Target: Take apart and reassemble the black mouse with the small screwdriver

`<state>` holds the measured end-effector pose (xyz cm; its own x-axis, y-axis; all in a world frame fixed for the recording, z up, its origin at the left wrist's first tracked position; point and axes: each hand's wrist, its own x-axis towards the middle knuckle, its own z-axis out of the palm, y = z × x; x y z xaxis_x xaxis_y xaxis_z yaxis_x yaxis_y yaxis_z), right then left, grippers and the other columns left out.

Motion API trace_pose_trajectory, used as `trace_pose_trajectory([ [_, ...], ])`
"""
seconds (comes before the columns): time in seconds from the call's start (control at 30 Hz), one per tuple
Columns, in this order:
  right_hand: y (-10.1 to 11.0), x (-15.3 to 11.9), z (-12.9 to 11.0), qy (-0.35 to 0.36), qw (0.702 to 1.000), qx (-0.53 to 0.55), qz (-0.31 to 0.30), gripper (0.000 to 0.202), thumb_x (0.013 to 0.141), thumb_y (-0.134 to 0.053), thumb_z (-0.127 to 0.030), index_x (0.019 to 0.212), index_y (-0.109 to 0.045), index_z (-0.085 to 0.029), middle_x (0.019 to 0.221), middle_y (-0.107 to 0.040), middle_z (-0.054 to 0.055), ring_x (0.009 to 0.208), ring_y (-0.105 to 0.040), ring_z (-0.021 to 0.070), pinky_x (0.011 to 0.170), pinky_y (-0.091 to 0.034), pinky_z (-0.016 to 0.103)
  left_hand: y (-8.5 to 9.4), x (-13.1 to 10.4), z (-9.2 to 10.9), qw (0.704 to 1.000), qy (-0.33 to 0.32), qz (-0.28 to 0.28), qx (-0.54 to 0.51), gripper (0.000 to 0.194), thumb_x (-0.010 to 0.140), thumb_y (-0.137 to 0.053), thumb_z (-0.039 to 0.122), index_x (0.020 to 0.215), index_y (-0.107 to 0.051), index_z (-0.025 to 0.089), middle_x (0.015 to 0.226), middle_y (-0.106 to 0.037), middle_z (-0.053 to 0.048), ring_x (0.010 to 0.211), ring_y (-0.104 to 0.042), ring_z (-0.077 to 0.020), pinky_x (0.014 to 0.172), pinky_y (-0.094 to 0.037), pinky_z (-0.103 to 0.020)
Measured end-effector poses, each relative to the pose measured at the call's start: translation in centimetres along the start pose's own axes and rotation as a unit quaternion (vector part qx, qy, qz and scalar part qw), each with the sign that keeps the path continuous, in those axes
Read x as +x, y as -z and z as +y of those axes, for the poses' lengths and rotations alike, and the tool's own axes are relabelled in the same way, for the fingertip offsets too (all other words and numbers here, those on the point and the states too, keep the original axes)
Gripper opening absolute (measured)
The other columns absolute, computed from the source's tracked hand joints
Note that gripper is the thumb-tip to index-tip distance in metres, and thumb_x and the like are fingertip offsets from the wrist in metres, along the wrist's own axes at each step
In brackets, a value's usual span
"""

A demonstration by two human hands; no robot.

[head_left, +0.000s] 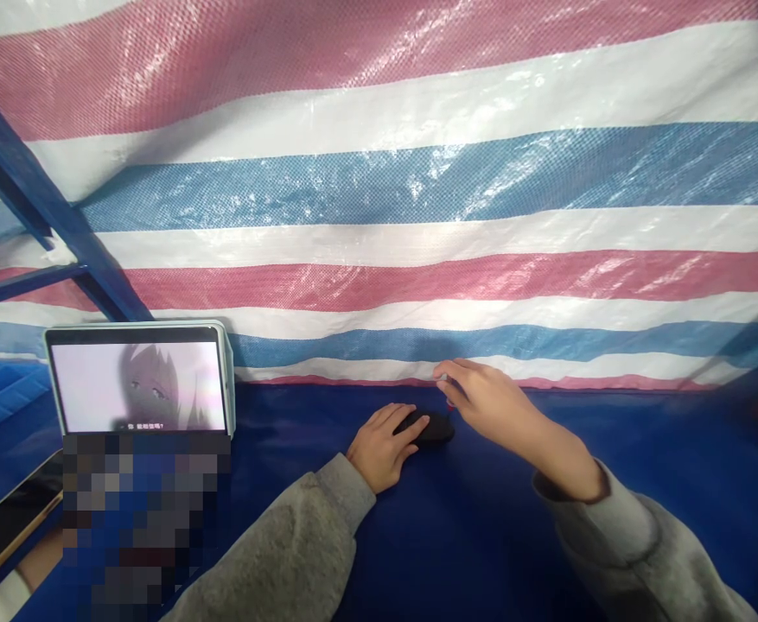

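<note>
A black, rounded computer mouse (436,427) lies on the dark blue tabletop (443,536). My left hand (382,445) grips it from the left, with fingers over its near end and the thumb along its side. Just above the mouse's right end, my right hand (479,397) pinches a small slim object (442,378) between thumb and fingers. It has a pale top, and a bit of red shows below; most of it is covered by the fingers, so its kind is unclear. Whether its lower end touches the mouse cannot be made out.
At left stands a tablet (138,384) in a pale case, playing a video. A dark phone (12,523) lies near another person's arm (47,557); a blurred patch hides part there. Blue metal framing (60,207) and a striped plastic sheet (417,190) bound the back.
</note>
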<state>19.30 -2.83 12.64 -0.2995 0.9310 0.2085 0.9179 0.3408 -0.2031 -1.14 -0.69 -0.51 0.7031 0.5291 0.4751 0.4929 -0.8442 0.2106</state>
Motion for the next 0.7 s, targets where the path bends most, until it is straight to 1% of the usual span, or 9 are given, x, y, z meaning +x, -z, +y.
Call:
trace_pose_trajectory([
  [0.13,-0.20,0.01,0.05,0.011,1.000,0.011,0.009,0.033,0.084,-0.043,-0.010,0.112,-0.058,-0.019,0.100,-0.062,0.006,0.071,-0.058,0.0145,0.067,-0.040,0.027,-0.12,-0.06,-0.03,1.000,0.001,0.004,-0.001,0.042,0.096,-0.044,0.026,0.138,-0.046,0.025,0.136,-0.050,-0.011,0.126,-0.046,-0.0269,0.104,-0.042,-0.050],
  [0.3,-0.44,0.19,0.33,0.021,0.998,0.057,0.012,0.030,0.090,-0.040,-0.016,0.114,-0.057,-0.019,0.098,-0.061,0.005,0.072,-0.059,0.0149,0.071,-0.043,0.028,-0.07,-0.05,-0.02,1.000,0.003,0.003,-0.004,0.042,0.096,-0.045,0.027,0.138,-0.046,0.024,0.135,-0.050,-0.011,0.126,-0.047,-0.0270,0.103,-0.043,-0.049],
  [0.53,-0.10,0.11,0.55,0.023,0.996,0.078,0.032,0.032,0.089,-0.040,-0.015,0.115,-0.058,-0.019,0.095,-0.062,0.005,0.072,-0.060,0.0160,0.071,-0.045,0.029,0.15,0.03,0.07,1.000,0.007,0.003,-0.010,0.042,0.095,-0.046,0.026,0.137,-0.047,0.024,0.135,-0.051,-0.011,0.125,-0.048,-0.0265,0.103,-0.043,-0.049],
  [0.7,0.24,0.01,0.41,0.016,0.996,0.087,0.031,0.031,0.090,-0.040,-0.016,0.114,-0.058,-0.019,0.098,-0.064,0.007,0.072,-0.061,0.0159,0.069,-0.045,0.029,0.04,-0.02,0.02,1.000,0.008,0.003,-0.007,0.042,0.096,-0.044,0.026,0.138,-0.045,0.025,0.135,-0.050,-0.011,0.125,-0.047,-0.0266,0.103,-0.043,-0.049],
])
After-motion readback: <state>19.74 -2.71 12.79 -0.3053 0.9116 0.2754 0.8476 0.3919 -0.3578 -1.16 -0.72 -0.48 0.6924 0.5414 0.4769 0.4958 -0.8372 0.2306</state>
